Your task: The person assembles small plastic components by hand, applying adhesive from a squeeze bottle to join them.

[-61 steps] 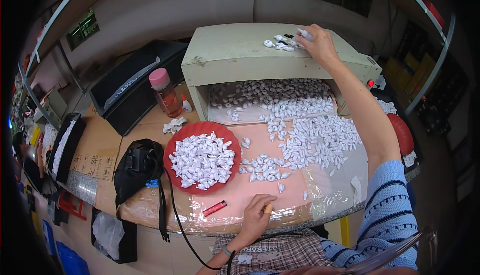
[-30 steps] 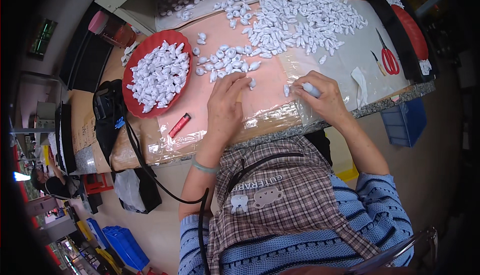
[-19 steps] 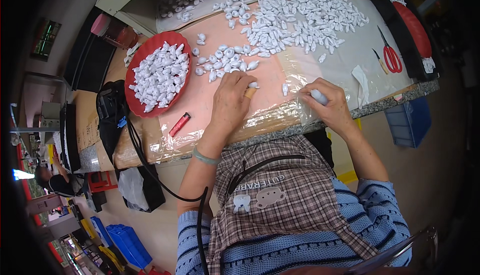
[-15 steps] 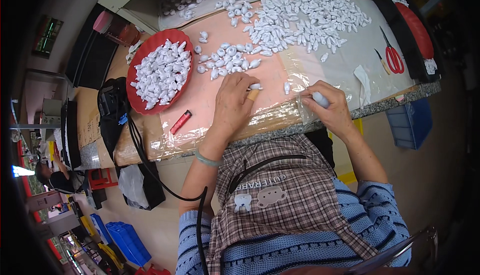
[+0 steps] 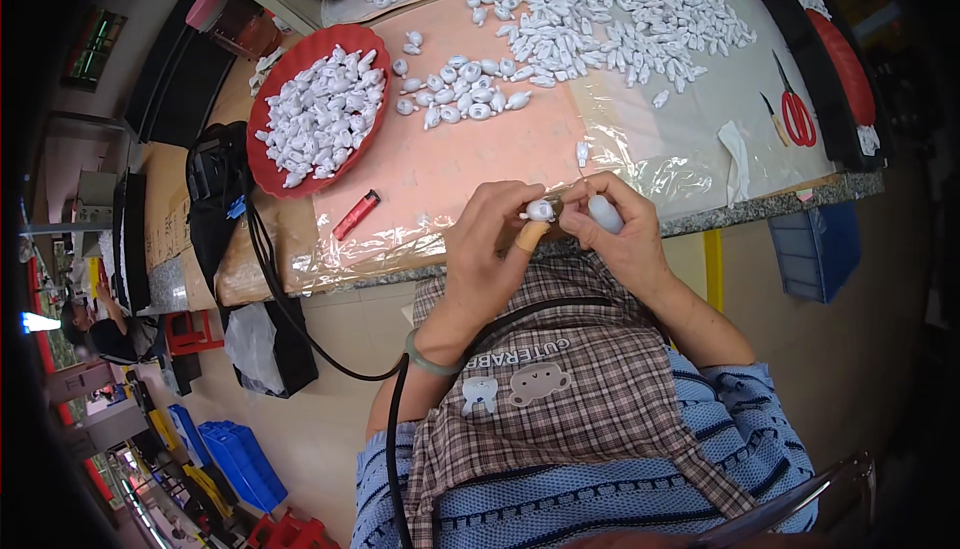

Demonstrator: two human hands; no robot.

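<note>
My left hand point(image 5: 487, 239), a tan wrap on its thumb, pinches a small white rounded plastic piece point(image 5: 540, 211) with a dark ring-like mark. Close beside it, my right hand point(image 5: 622, 234) grips a pale grey-blue rounded squeeze bottle point(image 5: 605, 213), and a thin tip shows above the fingers. Both hands are held at the table's near edge, with the fingertips almost meeting. Just beyond them a single small white piece point(image 5: 582, 154) lies on the table covering. Farther off sits a loose group of similar white rounded pieces point(image 5: 463, 89).
A red bowl point(image 5: 262, 154) heaped with white pieces stands at left, near a red lighter-like stick point(image 5: 357, 216). A large spread of white pieces point(image 5: 620, 24) covers the far table. Red-handled scissors point(image 5: 797, 117) lie at right. A black cable point(image 5: 290, 314) hangs by my left arm.
My left hand has drawn back from the table toward me with a white piece in its fingers. My right hand has come leftward with the bottle, and the two hands are now close together.
</note>
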